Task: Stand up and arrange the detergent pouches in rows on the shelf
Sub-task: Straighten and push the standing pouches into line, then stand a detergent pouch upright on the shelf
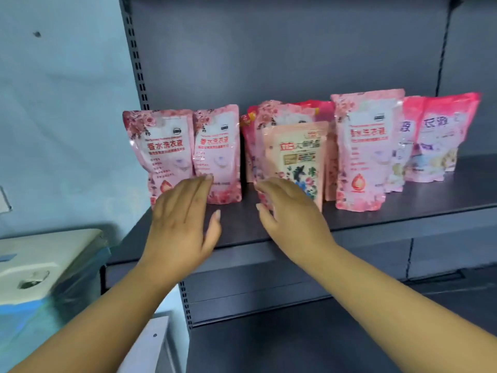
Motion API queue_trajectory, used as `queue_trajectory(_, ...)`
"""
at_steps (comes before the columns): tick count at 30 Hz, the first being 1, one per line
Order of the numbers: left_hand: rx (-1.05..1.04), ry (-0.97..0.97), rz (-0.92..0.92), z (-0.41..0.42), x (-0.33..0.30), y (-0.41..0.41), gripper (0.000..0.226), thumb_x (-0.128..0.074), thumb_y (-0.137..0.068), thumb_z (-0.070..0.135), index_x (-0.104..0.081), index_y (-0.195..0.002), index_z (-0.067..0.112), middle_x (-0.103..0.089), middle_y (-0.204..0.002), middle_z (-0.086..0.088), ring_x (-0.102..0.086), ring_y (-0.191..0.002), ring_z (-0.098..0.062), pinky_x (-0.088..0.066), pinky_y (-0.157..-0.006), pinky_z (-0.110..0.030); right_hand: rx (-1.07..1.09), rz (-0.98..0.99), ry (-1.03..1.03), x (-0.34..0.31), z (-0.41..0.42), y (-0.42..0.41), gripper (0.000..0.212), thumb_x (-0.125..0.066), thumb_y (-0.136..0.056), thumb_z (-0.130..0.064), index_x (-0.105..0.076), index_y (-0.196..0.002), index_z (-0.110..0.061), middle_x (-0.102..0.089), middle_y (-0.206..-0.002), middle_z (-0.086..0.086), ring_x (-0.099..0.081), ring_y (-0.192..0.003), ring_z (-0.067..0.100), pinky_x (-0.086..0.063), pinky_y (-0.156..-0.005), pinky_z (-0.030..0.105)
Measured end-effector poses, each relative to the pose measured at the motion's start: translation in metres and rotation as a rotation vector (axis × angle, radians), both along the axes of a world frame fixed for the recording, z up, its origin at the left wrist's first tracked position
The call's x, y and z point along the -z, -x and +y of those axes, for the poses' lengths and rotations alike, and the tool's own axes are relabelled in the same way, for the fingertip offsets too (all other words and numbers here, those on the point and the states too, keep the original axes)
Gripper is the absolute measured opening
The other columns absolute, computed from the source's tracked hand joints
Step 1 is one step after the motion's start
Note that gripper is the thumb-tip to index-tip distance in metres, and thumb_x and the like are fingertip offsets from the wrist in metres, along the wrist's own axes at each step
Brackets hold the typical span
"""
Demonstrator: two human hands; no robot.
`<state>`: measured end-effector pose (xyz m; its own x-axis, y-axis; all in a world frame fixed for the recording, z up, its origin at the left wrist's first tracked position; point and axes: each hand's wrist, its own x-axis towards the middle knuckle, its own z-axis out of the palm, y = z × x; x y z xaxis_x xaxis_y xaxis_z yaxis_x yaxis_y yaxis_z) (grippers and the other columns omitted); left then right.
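Observation:
Several pink detergent pouches stand upright on a dark grey shelf. At the left stand two rose-print pouches, one beside the other. A peach pouch stands in the middle in front of others. A taller rose pouch and two brighter pink pouches are at the right. My left hand reaches with straight fingers in front of the two left pouches, its fingertips at the second one. My right hand stretches flat toward the peach pouch's lower left corner. Neither hand holds anything.
The shelf's grey back panel and slotted upright rise behind the pouches. A lower shelf lies below. A white and blue appliance stands at the left against a pale blue wall.

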<state>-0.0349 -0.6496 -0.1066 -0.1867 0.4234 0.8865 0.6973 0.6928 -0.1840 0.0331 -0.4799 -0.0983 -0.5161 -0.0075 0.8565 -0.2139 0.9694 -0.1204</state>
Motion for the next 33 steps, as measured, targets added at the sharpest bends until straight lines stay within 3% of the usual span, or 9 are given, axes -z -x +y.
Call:
queue_trajectory(2, 0.009, 0.031, -0.003, 0.026, 0.003, -0.024, 0.045, -0.042, -0.087, 0.026, -0.056, -0.117, -0.004, -0.063, -0.109, -0.020, -0.045, -0.107, -0.028, -0.033, -0.088, -0.038, 0.075, 0.026, -0.104, 0.008, 0.033, -0.028, 0.034, -0.047, -0.079, -0.023, -0.070, -0.095, -0.004, -0.070, -0.094, 0.010, -0.068, -0.085, 0.025, -0.055, -0.071, 0.031)
queue_trajectory(4, 0.029, 0.089, -0.016, 0.067, 0.005, -0.051, 0.045, -0.042, -0.086, 0.029, -0.061, -0.112, -0.003, -0.066, -0.105, -0.017, -0.047, -0.105, -0.027, -0.033, -0.086, -0.037, 0.163, -0.049, -0.167, 0.014, 0.076, -0.059, 0.035, -0.047, -0.079, -0.028, -0.070, -0.090, -0.004, -0.069, -0.088, 0.009, -0.067, -0.080, 0.026, -0.056, -0.065, 0.031)
queue_trajectory(9, 0.051, 0.191, -0.043, 0.176, 0.010, -0.118, 0.047, -0.041, -0.086, 0.033, -0.064, -0.106, -0.003, -0.067, -0.098, -0.015, -0.064, -0.092, -0.031, -0.034, -0.083, -0.036, 0.390, -0.088, -0.262, 0.014, 0.183, -0.142, 0.037, -0.048, -0.082, -0.030, -0.070, -0.082, -0.001, -0.069, -0.077, 0.012, -0.067, -0.071, 0.029, -0.055, -0.063, 0.032)
queue_trajectory(17, 0.096, 0.268, -0.176, 0.309, 0.009, -0.170, 0.051, -0.036, -0.086, 0.039, -0.067, -0.101, 0.001, -0.069, -0.090, -0.010, -0.065, -0.084, -0.029, -0.052, -0.072, -0.037, 0.581, -0.136, -0.263, 0.002, 0.315, -0.231, 0.043, -0.046, -0.080, -0.036, -0.071, -0.077, 0.000, -0.070, -0.072, 0.013, -0.068, -0.069, 0.031, -0.058, -0.060, 0.036)
queue_trajectory(22, 0.072, 0.323, -0.199, 0.372, -0.003, -0.162, 0.053, -0.035, -0.087, 0.039, -0.067, -0.097, -0.001, -0.070, -0.087, -0.014, -0.066, -0.084, -0.032, -0.054, -0.070, -0.040, 0.614, -0.108, -0.232, -0.002, 0.382, -0.238, 0.026, -0.072, -0.067, -0.025, -0.069, -0.072, 0.000, -0.068, -0.066, 0.014, -0.067, -0.062, 0.031, -0.056, -0.055, 0.035)
queue_trajectory(24, 0.092, 0.316, -0.165, 0.396, -0.015, -0.153, 0.053, -0.035, -0.086, 0.039, -0.067, -0.096, -0.002, -0.069, -0.085, -0.014, -0.066, -0.082, -0.032, -0.054, -0.069, -0.041, 0.583, -0.081, -0.231, -0.006, 0.408, -0.231, 0.025, -0.071, -0.065, -0.025, -0.069, -0.071, -0.001, -0.068, -0.065, 0.012, -0.067, -0.060, 0.030, -0.054, -0.054, 0.033)
queue_trajectory(26, 0.103, 0.299, -0.112, 0.418, -0.032, -0.144, 0.052, -0.037, -0.085, 0.039, -0.067, -0.095, -0.002, -0.069, -0.083, -0.013, -0.066, -0.078, -0.031, -0.053, -0.066, -0.039, 0.573, -0.063, -0.206, -0.013, 0.426, -0.220, 0.029, -0.067, -0.070, -0.029, -0.070, -0.076, -0.001, -0.070, -0.070, 0.012, -0.068, -0.067, 0.031, -0.054, -0.057, 0.033)
queue_trajectory(30, 0.038, 0.239, -0.078, 0.491, -0.070, -0.107, 0.056, -0.034, -0.083, 0.040, -0.065, -0.095, -0.005, -0.068, -0.085, -0.019, -0.064, -0.081, -0.035, -0.052, -0.069, -0.042, 0.600, -0.170, -0.140, -0.039, 0.488, -0.175, 0.041, -0.047, -0.094, -0.040, -0.059, -0.120, -0.010, -0.062, -0.120, 0.006, -0.052, -0.115, 0.024, -0.041, -0.090, 0.032)
queue_trajectory(33, 0.009, 0.207, -0.152, 0.540, -0.093, -0.081, 0.071, -0.023, -0.082, 0.048, -0.056, -0.115, -0.005, -0.062, -0.110, -0.022, -0.055, -0.106, -0.036, -0.044, -0.088, -0.045, 0.535, -0.229, -0.001, -0.064, 0.532, -0.139, 0.044, -0.045, -0.093, -0.044, -0.057, -0.118, -0.010, -0.060, -0.122, 0.008, -0.053, -0.112, 0.027, -0.045, -0.089, 0.035)
